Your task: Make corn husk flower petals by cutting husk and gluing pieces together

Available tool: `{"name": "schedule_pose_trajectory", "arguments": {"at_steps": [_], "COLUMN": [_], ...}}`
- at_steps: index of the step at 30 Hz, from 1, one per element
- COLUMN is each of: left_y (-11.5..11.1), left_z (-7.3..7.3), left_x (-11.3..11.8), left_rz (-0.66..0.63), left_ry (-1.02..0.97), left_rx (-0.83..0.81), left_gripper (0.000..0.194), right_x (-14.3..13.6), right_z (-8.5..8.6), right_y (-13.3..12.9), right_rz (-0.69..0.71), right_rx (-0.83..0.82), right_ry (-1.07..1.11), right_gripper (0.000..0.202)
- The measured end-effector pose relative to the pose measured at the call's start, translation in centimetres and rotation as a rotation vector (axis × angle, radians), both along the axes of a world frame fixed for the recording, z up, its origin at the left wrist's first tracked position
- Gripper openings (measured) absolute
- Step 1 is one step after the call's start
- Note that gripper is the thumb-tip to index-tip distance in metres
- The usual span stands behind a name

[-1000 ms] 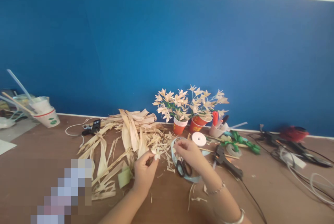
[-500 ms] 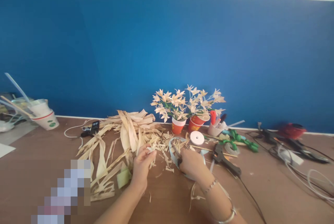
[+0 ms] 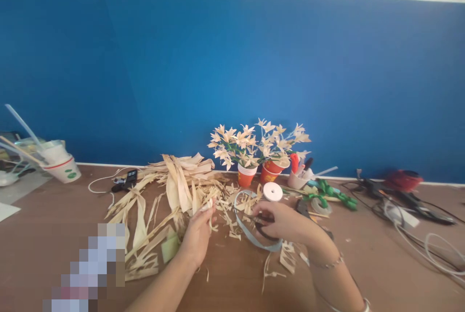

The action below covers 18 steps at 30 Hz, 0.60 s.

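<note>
Black scissors point(image 3: 264, 236), gripped at the handles by the right hand's point(image 3: 290, 222) fingers, could snag the blue ribbon point(image 3: 250, 238) because it lies so close, while the left hand's point(image 3: 197, 239) fingers pinch a pale husk piece point(image 3: 207, 205) well short of the surface's point(image 3: 232, 288) back edge.

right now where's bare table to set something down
Bare table shows right of the right forearm, nearer than the cable tangle, and at left between white paper and dried husks. It's crowded around the blue ribbon and flower cups.
</note>
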<state>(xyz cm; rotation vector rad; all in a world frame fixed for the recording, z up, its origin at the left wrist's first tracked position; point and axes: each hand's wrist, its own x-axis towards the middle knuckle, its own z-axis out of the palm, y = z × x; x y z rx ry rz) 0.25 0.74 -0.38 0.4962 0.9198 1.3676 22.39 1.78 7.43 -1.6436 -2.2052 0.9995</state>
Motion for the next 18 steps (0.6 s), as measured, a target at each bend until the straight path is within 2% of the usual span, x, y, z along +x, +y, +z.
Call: {"name": "schedule_pose_trajectory", "arguments": {"at_steps": [4,13,18], "left_y": [0.0,-0.2,-0.2], "left_z": [0.0,-0.8,-1.1], "left_x": [0.1,0.1,0.1], "left_rz": [-0.026,-0.009,-0.012], "left_ry": [0.027,0.214,0.255], "left_rx": [0.032,0.148,0.171], "left_gripper": [0.03,0.014,0.016], "right_x": [-1.0,-3.0,-3.6], "right_z": [0.1,0.1,0.3], "right_y": [-0.5,-1.0,-1.0], "right_rz": [0.089,0.135,0.123], "right_rx": [0.002,0.119,0.123], "right_ry": [0.108,-0.014,-0.069], "right_gripper": [0.028,0.028,0.028]}}
